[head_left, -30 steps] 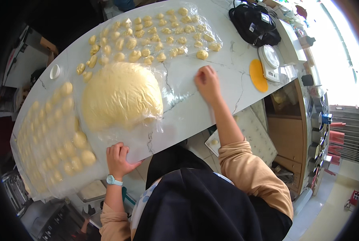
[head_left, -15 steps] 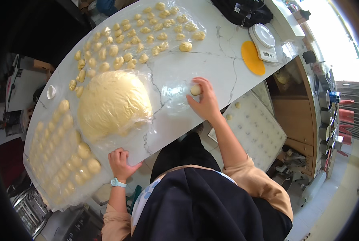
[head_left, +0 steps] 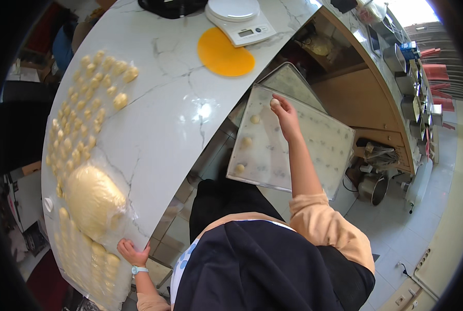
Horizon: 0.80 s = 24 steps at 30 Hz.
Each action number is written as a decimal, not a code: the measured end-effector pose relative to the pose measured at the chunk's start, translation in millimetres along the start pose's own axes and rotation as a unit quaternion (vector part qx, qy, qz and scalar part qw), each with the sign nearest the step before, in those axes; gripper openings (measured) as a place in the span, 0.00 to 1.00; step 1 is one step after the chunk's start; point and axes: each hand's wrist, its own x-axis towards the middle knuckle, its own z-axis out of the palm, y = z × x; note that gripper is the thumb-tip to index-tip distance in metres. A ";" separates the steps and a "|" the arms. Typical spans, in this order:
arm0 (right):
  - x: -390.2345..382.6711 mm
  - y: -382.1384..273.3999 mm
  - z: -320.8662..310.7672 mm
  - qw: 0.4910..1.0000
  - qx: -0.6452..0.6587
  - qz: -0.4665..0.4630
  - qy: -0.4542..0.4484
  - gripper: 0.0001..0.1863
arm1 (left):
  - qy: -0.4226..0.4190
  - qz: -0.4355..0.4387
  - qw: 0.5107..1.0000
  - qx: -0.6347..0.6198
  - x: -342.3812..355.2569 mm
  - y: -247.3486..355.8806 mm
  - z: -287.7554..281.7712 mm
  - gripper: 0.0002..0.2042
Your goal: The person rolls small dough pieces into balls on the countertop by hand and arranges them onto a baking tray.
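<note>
My right hand (head_left: 287, 116) pinches a small pale dough ball (head_left: 274, 102) between thumb and fingers, above the far part of a baking tray (head_left: 270, 166). Three round dough balls (head_left: 247, 141) sit in a row along the tray's left side. Resting at the table's edge, my left hand (head_left: 133, 252) has its thumb apart from the fingers and holds nothing. Beyond it lies a large dough mass (head_left: 94, 199) under clear plastic film. Nearby, rows of larger dough pieces (head_left: 94, 259) lie under plastic. Many small dough lumps (head_left: 81, 111) cover the table's far left.
A white kitchen scale (head_left: 244, 31) and a yellow scraper sheet (head_left: 226, 54) occupy the far table (head_left: 164, 119). Another tray (head_left: 293, 85) leans behind the first. A wooden cabinet (head_left: 361, 93) stands to the right, with a metal pot (head_left: 372, 189) beside it on the floor.
My right hand has carried the dough ball from above the table rightward to over the tray. My view has turned right; my left hand stays at the table edge.
</note>
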 end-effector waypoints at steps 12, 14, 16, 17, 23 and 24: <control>71.6 102.1 -9.5 0.930 -0.273 -0.166 0.180 0.20 | -0.017 0.031 0.999 0.035 -3.0 -8.8 2.1 0.34; 63.0 53.9 -3.8 0.929 -0.195 -0.185 0.256 0.16 | -0.015 0.008 0.999 0.031 -10.5 -8.4 6.4 0.34; 23.9 -26.3 56.4 0.943 -0.080 -0.231 0.225 0.10 | -0.011 -0.036 0.998 0.042 -27.4 -9.1 3.6 0.35; 1.4 -54.8 92.1 0.944 -0.097 -0.288 0.130 0.08 | -0.010 -0.031 0.999 0.039 -33.5 -9.3 4.4 0.34; -54.3 -88.6 281.0 0.804 -0.304 -0.461 -0.221 0.14 | 0.035 -0.008 0.999 0.007 10.9 8.5 -3.1 0.31; -48.8 -90.2 308.3 0.814 -0.278 -0.466 -0.207 0.14 | 0.045 -0.003 0.999 -0.006 12.8 10.3 -5.2 0.30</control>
